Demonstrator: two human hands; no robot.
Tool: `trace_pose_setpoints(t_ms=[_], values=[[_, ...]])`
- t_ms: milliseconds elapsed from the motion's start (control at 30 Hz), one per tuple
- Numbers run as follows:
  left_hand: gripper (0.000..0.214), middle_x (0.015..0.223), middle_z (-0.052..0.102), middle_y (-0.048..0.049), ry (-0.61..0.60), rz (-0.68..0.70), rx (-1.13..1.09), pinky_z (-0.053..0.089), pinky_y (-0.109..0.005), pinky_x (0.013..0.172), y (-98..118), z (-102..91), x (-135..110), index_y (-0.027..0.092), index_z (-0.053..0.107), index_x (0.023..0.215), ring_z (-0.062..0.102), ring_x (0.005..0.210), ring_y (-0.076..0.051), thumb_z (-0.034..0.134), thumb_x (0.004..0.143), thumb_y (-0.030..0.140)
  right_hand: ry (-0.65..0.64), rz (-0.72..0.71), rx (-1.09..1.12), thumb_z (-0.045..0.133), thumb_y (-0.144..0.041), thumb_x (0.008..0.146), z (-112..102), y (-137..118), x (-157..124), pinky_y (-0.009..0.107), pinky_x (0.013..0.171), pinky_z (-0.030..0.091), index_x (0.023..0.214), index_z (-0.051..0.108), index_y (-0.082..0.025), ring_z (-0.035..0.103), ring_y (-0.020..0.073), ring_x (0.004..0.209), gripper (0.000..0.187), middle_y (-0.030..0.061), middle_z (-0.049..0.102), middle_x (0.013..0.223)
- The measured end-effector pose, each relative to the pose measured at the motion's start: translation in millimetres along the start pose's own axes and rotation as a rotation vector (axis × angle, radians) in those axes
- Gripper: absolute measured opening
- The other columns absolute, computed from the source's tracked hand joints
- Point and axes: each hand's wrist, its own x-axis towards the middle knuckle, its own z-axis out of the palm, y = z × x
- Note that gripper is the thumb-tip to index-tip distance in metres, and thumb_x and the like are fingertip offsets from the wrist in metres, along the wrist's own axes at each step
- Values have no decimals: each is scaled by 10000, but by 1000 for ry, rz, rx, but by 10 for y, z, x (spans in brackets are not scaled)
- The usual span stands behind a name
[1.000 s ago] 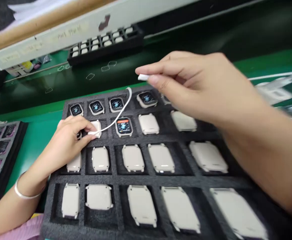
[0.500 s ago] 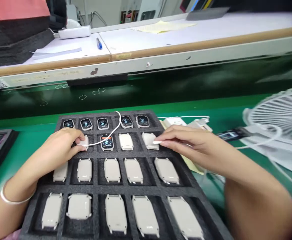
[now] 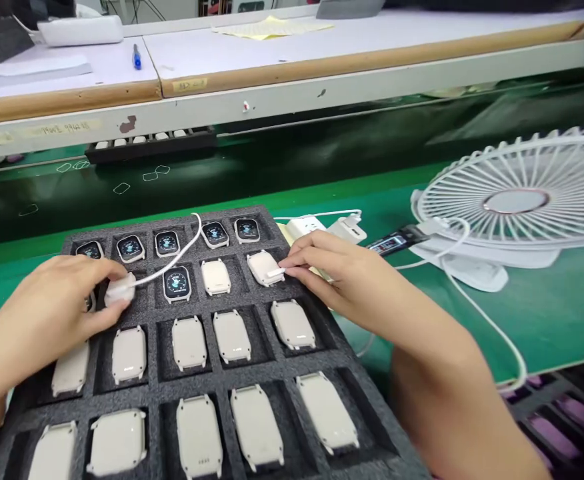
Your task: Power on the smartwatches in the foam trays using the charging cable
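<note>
My left hand (image 3: pixel 79 300) is closed in a pinch on a pale smartwatch case (image 3: pixel 128 295) with the head of a white charging cable (image 3: pixel 165 268) against it, over the second row of a dark foam tray (image 3: pixel 245 305). My right hand (image 3: pixel 329 270) pinches a small white charging plug (image 3: pixel 275 273), which meets the back of a face-down watch (image 3: pixel 261 264) at the row's right end. Between the hands lie a face-up watch (image 3: pixel 177 284) with a lit dial and a face-down watch (image 3: pixel 215 277). Fingers partly hide both held pieces.
Lit watches (image 3: pixel 167 244) fill the back row; face-down cases (image 3: pixel 199 437) fill the front rows. At right stand a white fan (image 3: pixel 517 200), a power strip (image 3: pixel 305 227) and loose cables. A shelf edge (image 3: pixel 282 73) runs across behind. Another tray (image 3: pixel 555 433) sits lower right.
The view has shifted, so the tray appears further left and lower. The middle watch's orange screen banner has given way to a plain dial. Both hands keep their pinches.
</note>
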Motion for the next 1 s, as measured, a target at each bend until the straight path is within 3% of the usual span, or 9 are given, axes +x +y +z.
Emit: trace_pose_setpoints(t_ms=[100,200,367,467,600,767,1000], values=[[460,1036,753,-6,-43,-143,-270,513,-308,786,-127,-56,60,261,708,1029,679,891,-242,501,873,640,-2,-18,-6,482,-145,1002,-31,-23,3,330,684,501,899,616,-197,628,231,829,177,73,629,884],[488,1139,742,0,-120,-170,-438,519,-266,850,-241,-34,122,265,722,1079,677,1001,-229,482,896,648,-8,15,-7,447,-172,1026,-30,-15,0,338,684,472,898,592,-197,611,232,810,194,71,626,870],[503,1046,746,-37,-175,2,-380,525,-308,899,-272,18,154,256,751,1096,683,954,-227,401,955,589,39,44,-151,431,-166,1025,130,123,3,357,686,421,992,643,-187,587,250,824,215,79,590,872],[488,1042,735,-35,-173,49,-362,544,-310,869,-286,9,145,282,741,1151,681,968,-221,353,989,530,69,58,-126,464,-146,999,234,183,8,351,673,434,1005,677,-177,560,241,812,215,83,547,877],[438,1016,733,-32,-159,94,-353,556,-316,858,-321,6,157,290,750,1139,686,968,-222,408,974,508,98,78,-80,512,-148,978,272,167,17,358,690,463,959,705,-181,543,239,832,196,83,522,895],[408,1057,740,-13,-157,115,-362,551,-296,881,-333,17,174,304,745,1144,693,953,-192,413,976,471,104,37,-106,514,-135,980,255,137,30,362,690,469,924,709,-175,545,245,849,206,96,536,916],[434,1017,738,3,-165,84,-350,540,-277,879,-363,45,153,313,757,1095,682,959,-192,384,980,503,87,92,-208,539,-130,969,269,133,12,376,752,441,898,685,-181,561,260,892,170,99,587,933]])
